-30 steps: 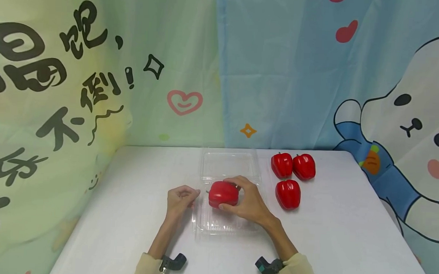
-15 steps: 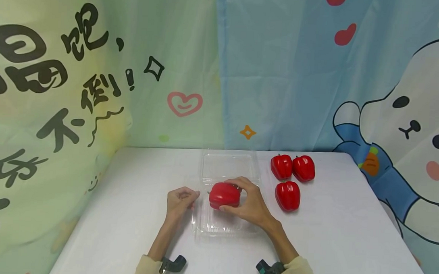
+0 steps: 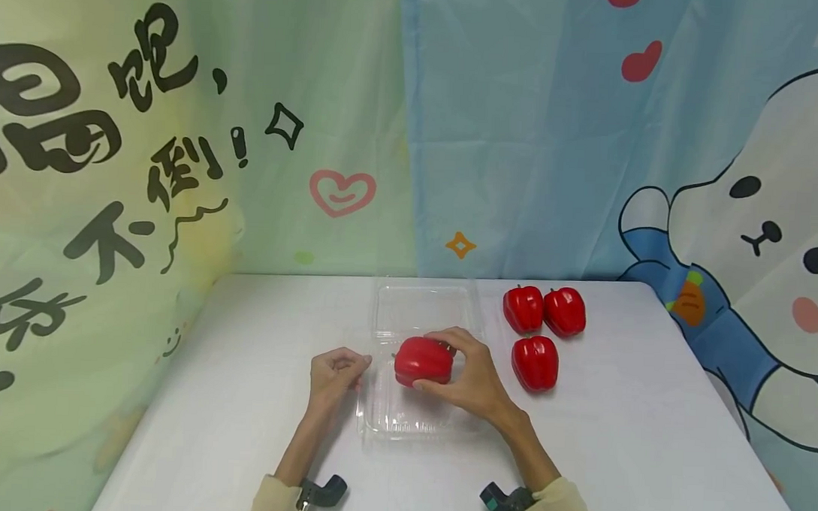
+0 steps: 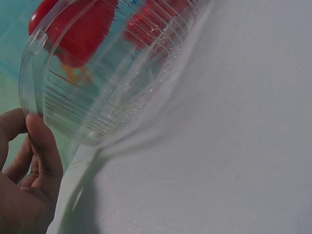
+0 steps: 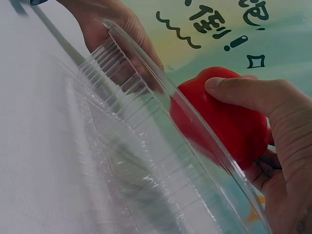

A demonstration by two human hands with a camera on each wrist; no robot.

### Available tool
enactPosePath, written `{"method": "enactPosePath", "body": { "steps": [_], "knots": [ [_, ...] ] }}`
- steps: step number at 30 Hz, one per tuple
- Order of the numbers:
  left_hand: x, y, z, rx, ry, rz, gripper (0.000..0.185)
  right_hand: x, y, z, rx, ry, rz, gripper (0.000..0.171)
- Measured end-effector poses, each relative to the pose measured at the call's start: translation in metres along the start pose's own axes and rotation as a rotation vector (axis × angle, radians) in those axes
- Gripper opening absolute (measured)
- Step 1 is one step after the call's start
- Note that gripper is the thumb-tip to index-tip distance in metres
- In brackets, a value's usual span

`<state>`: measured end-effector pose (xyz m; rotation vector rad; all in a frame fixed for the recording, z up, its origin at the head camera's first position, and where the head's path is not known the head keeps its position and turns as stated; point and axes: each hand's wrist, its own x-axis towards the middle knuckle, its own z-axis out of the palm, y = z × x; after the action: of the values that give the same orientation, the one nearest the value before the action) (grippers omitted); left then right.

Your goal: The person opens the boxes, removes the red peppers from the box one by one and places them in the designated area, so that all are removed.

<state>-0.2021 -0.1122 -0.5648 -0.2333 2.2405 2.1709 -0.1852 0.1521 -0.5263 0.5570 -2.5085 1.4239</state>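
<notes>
Right hand [image 3: 471, 378] grips pepper [image 3: 423, 360] over tray [image 3: 403, 422].

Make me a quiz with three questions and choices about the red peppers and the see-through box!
1. Where is the pepper that the right hand holds?
A. over the clear box
B. beside the wall
C. at the table's front edge

2. How many peppers lie loose on the table?
A. one
B. three
C. five

3. How is the box?
A. shut tight
B. lid open
C. upside down

Answers:
1. A: the head view shows the held pepper above the box's tray.
2. B: three loose peppers lie to the right of the box.
3. B: the lid lies flat behind the tray, whose edge the left hand touches.
</notes>
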Motion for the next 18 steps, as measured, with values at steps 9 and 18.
{"method": "enactPosePath", "body": {
  "steps": [9,18],
  "knots": [
    [0.0015,-0.0007,0.0000,0.016,0.006,0.005,0.012,0.0004,-0.0003,-0.0015,-0.009,0.013,0.003,0.077],
    [0.0015,-0.0006,-0.0007,0.005,-0.001,0.002,0.012,-0.0005,0.0010,-0.0024,-0.023,0.022,0.010,0.076]
  ]
}}
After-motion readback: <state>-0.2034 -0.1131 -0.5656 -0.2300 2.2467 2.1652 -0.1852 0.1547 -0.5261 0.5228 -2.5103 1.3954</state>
